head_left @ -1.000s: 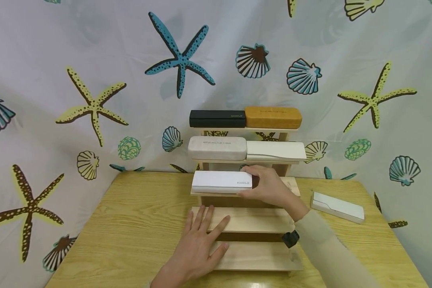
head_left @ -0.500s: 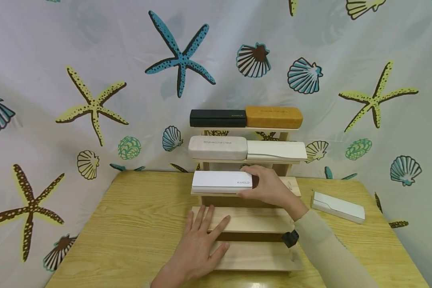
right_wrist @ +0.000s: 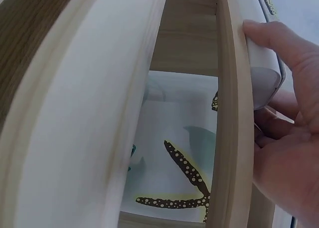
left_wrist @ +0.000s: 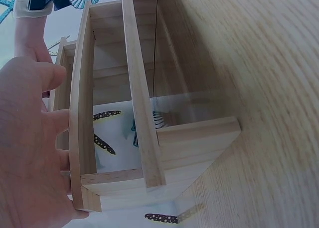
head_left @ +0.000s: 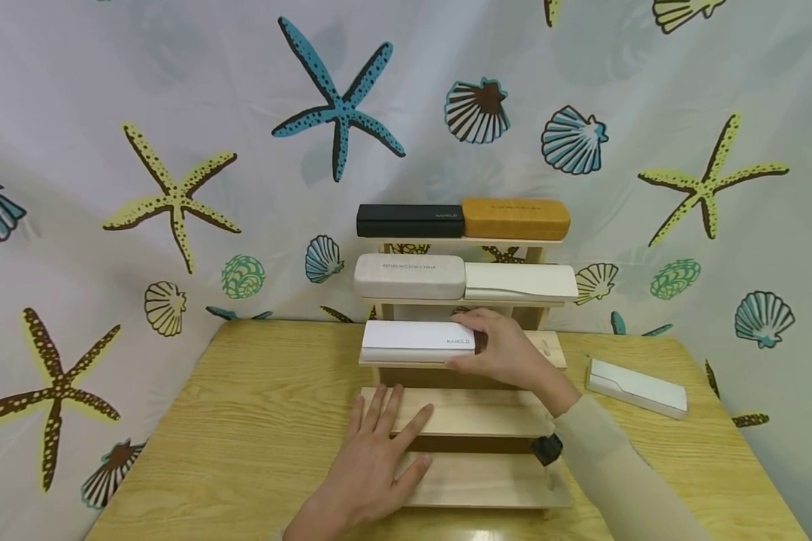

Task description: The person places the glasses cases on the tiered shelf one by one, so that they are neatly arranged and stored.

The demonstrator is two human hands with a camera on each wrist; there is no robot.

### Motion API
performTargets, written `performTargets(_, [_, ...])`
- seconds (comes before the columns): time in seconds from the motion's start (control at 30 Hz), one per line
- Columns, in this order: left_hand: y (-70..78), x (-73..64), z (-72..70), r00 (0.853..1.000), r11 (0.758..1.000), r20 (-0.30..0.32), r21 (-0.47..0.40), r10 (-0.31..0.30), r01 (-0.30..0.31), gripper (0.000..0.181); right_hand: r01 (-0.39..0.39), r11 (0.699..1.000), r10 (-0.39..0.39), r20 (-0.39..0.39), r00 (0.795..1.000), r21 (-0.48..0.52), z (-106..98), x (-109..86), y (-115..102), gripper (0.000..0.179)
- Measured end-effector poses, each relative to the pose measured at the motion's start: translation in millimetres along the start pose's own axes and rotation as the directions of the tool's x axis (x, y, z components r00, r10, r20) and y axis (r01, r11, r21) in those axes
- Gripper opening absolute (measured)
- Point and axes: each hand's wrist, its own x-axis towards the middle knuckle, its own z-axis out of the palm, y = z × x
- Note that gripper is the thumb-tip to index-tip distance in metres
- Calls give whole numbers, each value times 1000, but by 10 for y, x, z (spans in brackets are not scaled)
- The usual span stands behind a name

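Note:
A tiered wooden rack stands at the middle of the table. On its third tier from the top lies a white glasses case with small lettering. My right hand grips the right end of this case, thumb at the front and fingers behind; the right wrist view shows the thumb on the case. My left hand rests with spread, straight fingers on the left side of the two lower tiers. In the left wrist view, the left hand lies along a shelf edge.
On the top tier sit a black case and an orange-brown case. Below them are a pale grey case and a cream case. Another white case lies on the table to the right. A patterned cloth hangs behind.

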Motion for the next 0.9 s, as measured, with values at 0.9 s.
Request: performTargets(0.9, [19,1,9,999,1000,-43,23,15,-14,63,-59,996,73,-260,963,63,-552,-783,584,37])
